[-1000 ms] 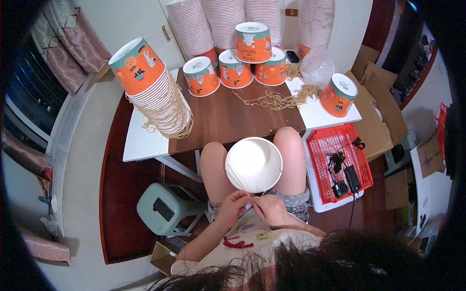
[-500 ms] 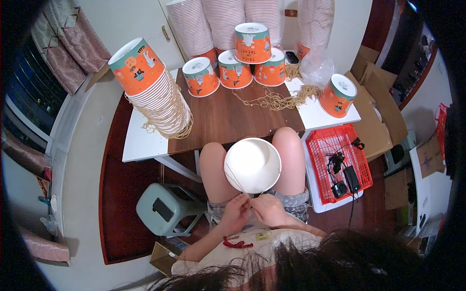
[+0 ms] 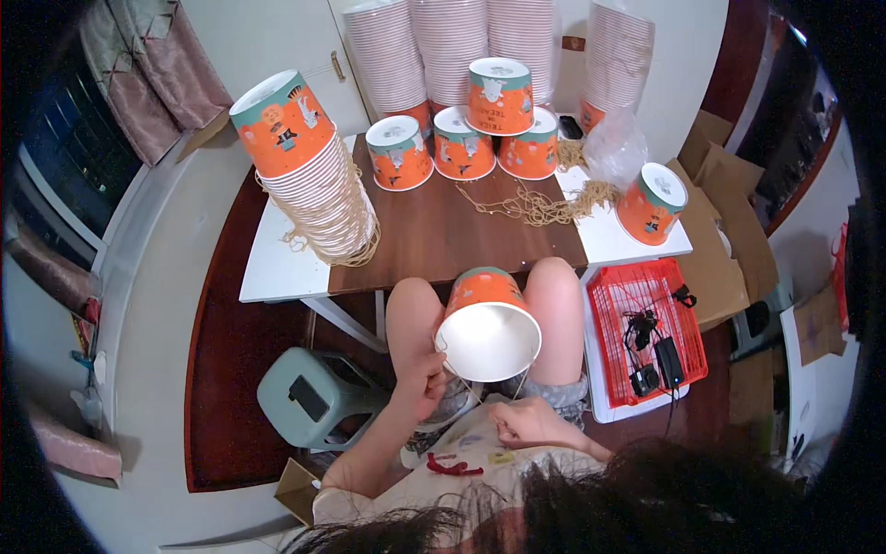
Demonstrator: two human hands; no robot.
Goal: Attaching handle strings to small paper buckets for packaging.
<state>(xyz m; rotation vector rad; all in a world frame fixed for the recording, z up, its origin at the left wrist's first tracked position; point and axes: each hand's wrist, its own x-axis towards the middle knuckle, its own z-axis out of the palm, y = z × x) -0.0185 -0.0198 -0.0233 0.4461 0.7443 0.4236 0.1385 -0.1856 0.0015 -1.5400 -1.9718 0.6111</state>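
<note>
An orange and green paper bucket [image 3: 486,294] lies tilted between my knees, its white open mouth facing me. A thin tan cord [image 3: 471,391] hangs below its rim and is attached near the rim's right side. At the left of the rim, my left hand [image 3: 423,384] is closed with thumb and finger pinching the cord. My right hand [image 3: 535,423] is in front of my lap, below the bucket, with its fingers curled in. Whatever those right fingers may hold is hidden.
On the table [image 3: 411,231], a tall leaning stack of corded buckets [image 3: 309,171] stands left. Upturned buckets [image 3: 464,146] and loose tan cords [image 3: 535,205] lie farther back. A red basket [image 3: 604,323] with cables is at right; a grey-green stool [image 3: 318,397] is at left.
The bucket has tipped, so its orange side now shows above the mouth. My hands have parted: the left moved up to the rim, the right moved slightly right and down.
</note>
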